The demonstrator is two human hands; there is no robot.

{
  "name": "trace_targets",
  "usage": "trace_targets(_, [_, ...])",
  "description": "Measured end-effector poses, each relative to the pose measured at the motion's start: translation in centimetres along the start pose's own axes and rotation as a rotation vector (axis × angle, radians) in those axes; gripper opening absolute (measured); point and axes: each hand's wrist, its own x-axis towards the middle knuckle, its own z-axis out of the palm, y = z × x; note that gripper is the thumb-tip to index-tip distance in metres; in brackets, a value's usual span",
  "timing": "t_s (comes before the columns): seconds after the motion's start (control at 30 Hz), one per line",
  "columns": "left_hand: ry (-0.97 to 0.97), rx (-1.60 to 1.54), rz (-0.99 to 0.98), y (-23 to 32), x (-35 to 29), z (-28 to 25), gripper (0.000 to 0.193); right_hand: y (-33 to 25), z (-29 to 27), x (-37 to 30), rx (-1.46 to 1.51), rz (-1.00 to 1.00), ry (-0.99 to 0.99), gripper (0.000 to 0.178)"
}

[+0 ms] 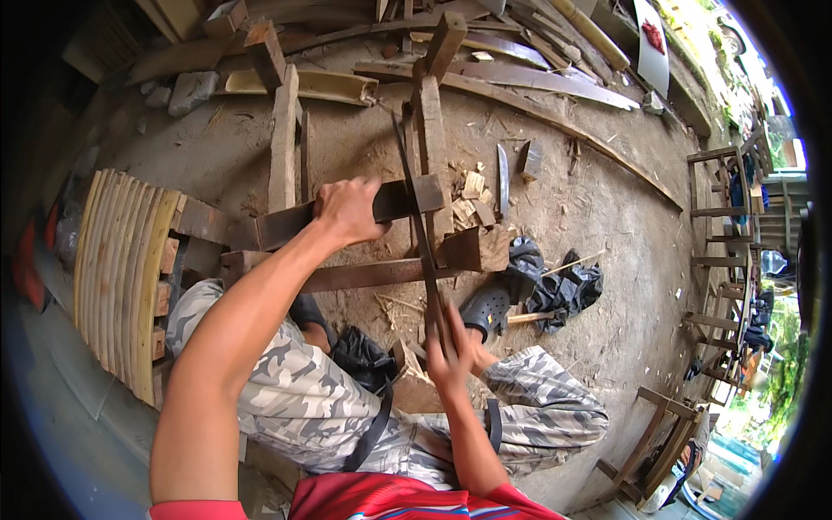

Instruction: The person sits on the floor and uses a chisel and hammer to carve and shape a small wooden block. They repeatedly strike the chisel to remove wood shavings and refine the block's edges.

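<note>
My left hand (349,211) grips a dark flat wooden plank (286,224) that lies across a rough wooden work frame (432,139). My right hand (451,345) is closed around the near end of a long thin dark strip (414,204), which runs away from me over the plank and along the frame's upright beam. I sit on the ground with camouflage-trousered legs either side of the frame. A lower plank (364,276) and a wooden block (477,249) lie just below the gripped plank.
A large knife (503,169) and wood chips (472,198) lie on the dirt beyond the frame. A curved slatted bamboo panel (121,269) sits at left. Black bags (568,286), a dark clog (487,308), split bamboo lengths (520,78) and wooden stool frames (724,208) surround me.
</note>
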Motion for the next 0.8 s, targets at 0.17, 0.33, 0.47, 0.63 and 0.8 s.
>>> trace_targets(0.17, [0.074, 0.008, 0.038, 0.3, 0.3, -0.2, 0.068, -4.6, -9.7, -10.7, -0.241, 0.119, -0.064, 0.057])
trace_targets(0.33, [-0.019, 0.023, -0.026, 0.8, 0.4, 0.0, 0.088, -7.4, -14.5, -13.9, -0.326, -0.045, -0.002, 0.054])
trace_targets(0.47, [0.107, 0.153, 0.025, 2.4, -0.3, 1.3, 0.103, -8.9, -15.5, -14.7, -0.339, -0.149, 0.014, 0.059])
trace_targets(0.63, [0.036, 0.301, 0.297, 5.5, -2.1, 2.7, 0.089, -10.3, -14.2, -15.4, -0.301, -0.129, 0.052, 0.056])
trace_targets(0.8, [-0.310, 0.213, 0.582, 6.1, -2.0, 2.5, 0.039, -11.8, -12.2, -15.7, -0.201, -0.147, 0.089, 0.058])
